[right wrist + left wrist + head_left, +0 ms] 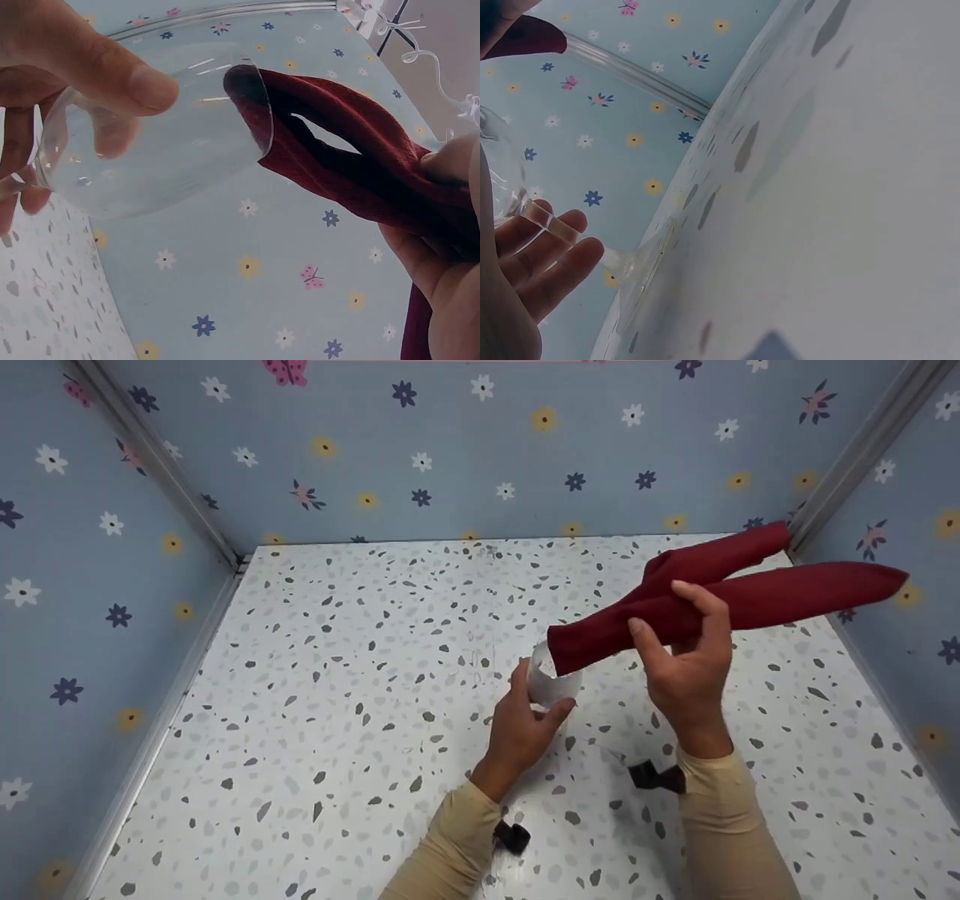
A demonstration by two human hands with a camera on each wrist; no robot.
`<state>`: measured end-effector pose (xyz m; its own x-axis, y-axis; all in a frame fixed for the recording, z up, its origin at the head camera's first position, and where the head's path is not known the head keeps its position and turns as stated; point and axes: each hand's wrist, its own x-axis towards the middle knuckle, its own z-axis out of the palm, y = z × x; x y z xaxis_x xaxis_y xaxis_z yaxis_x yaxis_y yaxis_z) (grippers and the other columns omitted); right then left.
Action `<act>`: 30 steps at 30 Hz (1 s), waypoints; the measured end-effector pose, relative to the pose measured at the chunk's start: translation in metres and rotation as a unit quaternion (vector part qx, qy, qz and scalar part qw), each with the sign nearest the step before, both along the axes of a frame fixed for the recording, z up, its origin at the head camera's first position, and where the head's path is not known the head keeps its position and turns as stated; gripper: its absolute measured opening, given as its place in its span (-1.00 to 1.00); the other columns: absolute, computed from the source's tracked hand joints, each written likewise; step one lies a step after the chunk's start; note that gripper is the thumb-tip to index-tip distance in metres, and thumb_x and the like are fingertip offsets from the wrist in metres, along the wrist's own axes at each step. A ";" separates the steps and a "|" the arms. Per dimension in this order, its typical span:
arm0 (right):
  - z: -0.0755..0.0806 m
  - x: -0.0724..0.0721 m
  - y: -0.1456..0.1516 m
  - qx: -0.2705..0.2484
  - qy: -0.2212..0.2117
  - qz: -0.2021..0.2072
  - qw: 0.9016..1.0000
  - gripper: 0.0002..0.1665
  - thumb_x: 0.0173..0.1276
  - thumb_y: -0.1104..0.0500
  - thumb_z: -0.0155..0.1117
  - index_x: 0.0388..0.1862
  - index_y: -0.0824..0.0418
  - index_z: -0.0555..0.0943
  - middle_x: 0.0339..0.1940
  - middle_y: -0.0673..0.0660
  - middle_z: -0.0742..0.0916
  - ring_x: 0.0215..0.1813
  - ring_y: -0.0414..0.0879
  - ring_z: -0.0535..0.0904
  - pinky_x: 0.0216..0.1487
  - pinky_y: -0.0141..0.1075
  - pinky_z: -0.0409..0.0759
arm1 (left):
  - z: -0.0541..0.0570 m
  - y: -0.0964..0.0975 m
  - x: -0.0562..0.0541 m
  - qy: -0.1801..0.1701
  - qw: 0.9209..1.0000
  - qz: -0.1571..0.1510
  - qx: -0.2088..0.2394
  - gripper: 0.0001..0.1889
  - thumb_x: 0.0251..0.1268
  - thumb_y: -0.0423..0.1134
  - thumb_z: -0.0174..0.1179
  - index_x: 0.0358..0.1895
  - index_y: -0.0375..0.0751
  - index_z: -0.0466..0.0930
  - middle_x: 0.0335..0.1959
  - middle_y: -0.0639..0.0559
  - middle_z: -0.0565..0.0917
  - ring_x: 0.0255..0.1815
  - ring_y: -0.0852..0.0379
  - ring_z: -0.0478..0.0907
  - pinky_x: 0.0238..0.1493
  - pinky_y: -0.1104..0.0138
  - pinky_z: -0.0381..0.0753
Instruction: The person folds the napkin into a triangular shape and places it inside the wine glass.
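Note:
A clear wine glass (553, 690) leans toward the right, its bowl gripped by my left hand (519, 731). In the left wrist view its stem passes by the curled fingers (559, 274), and the foot (649, 277) is close to the tabletop. My right hand (694, 682) pinches a folded dark red cloth napkin (817, 592) near its middle. Two long points of cloth spread out to the upper right. The napkin's narrow folded end (246, 86) is at the mouth of the glass and shows just inside the rim in the right wrist view.
A white speckled tabletop (337, 682) lies beneath both hands. Flower-patterned panels (465, 450) enclose it at the back, left and right. Black camera mounts (512, 837) stick out from both sleeved wrists. White cords (427, 60) hang beyond the panel in the right wrist view.

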<state>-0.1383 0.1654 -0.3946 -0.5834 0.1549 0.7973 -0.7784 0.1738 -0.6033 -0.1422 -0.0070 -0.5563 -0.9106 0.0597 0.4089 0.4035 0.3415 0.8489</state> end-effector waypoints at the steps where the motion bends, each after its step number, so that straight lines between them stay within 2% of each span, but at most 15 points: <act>1: 0.002 0.000 0.000 0.010 0.000 0.000 1.000 -0.42 0.13 0.60 0.31 0.16 0.59 0.40 0.10 0.37 0.56 0.00 0.19 0.59 -0.05 -0.22 0.67 | 0.000 0.000 0.000 -0.001 1.000 0.001 0.001 -0.15 0.31 0.26 0.23 0.49 -0.12 0.14 0.14 -0.04 0.61 -0.07 0.17 0.66 -0.25 0.39 0.67; 6: 0.012 0.000 -0.004 0.063 0.009 0.008 0.998 -0.41 0.11 0.63 0.31 0.16 0.58 0.41 0.10 0.35 0.57 0.02 0.17 0.60 0.00 -0.21 0.67 | 0.001 -0.002 -0.001 -0.003 1.000 0.014 0.009 -0.13 0.29 0.25 0.26 0.52 -0.06 0.13 0.17 -0.02 0.60 -0.03 0.19 0.63 -0.22 0.38 0.67; 11: 0.009 -0.009 -0.004 0.110 0.020 0.013 0.994 -0.36 0.08 0.64 0.35 0.18 0.51 0.43 0.14 0.29 0.58 0.05 0.14 0.61 0.02 -0.21 0.67 | 0.002 -0.003 -0.004 -0.004 1.000 0.025 0.008 -0.12 0.28 0.25 0.27 0.54 -0.05 0.13 0.15 -0.04 0.62 -0.12 0.19 0.64 -0.27 0.38 0.66; 16: 0.003 -0.022 0.001 0.173 0.029 0.009 0.984 -0.30 0.07 0.59 0.43 0.22 0.39 0.46 0.18 0.25 0.59 0.11 0.08 0.61 0.05 -0.23 0.65 | 0.003 -0.005 -0.006 0.000 1.000 0.026 0.000 -0.11 0.25 0.26 0.29 0.52 -0.09 0.17 0.10 -0.04 0.65 -0.18 0.19 0.65 -0.30 0.39 0.66; 21: 0.005 -0.025 -0.001 0.225 0.030 0.005 0.974 -0.32 0.12 0.51 0.46 0.23 0.32 0.47 0.18 0.27 0.59 0.11 0.07 0.61 0.04 -0.18 0.65 | 0.003 -0.005 -0.005 0.002 0.999 0.033 -0.012 -0.10 0.24 0.30 0.28 0.51 -0.11 0.19 0.05 -0.03 0.67 -0.22 0.20 0.65 -0.32 0.39 0.64; 25: 0.010 -0.024 -0.005 0.250 0.020 0.005 0.968 -0.34 0.15 0.47 0.47 0.23 0.27 0.47 0.18 0.27 0.61 0.11 0.08 0.62 0.01 -0.06 0.67 | 0.002 -0.004 -0.004 -0.001 0.999 0.035 -0.015 -0.07 0.23 0.34 0.24 0.52 -0.13 0.18 0.09 -0.02 0.66 -0.19 0.21 0.65 -0.31 0.43 0.65; 30: 0.016 -0.023 -0.009 0.251 0.009 0.009 0.968 -0.34 0.16 0.47 0.45 0.24 0.23 0.47 0.20 0.26 0.60 0.14 0.10 0.61 -0.01 0.05 0.67 | 0.004 -0.004 -0.006 0.003 0.999 0.032 -0.013 -0.08 0.23 0.33 0.26 0.51 -0.12 0.19 0.09 -0.02 0.66 -0.18 0.21 0.65 -0.31 0.43 0.65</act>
<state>-0.1609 0.1564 -0.3791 -0.5679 -0.2636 0.7797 -0.7932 0.4281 -0.4331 -0.1479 -0.0108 -0.5521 -0.9107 0.0129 0.4129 0.3851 0.3882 0.8372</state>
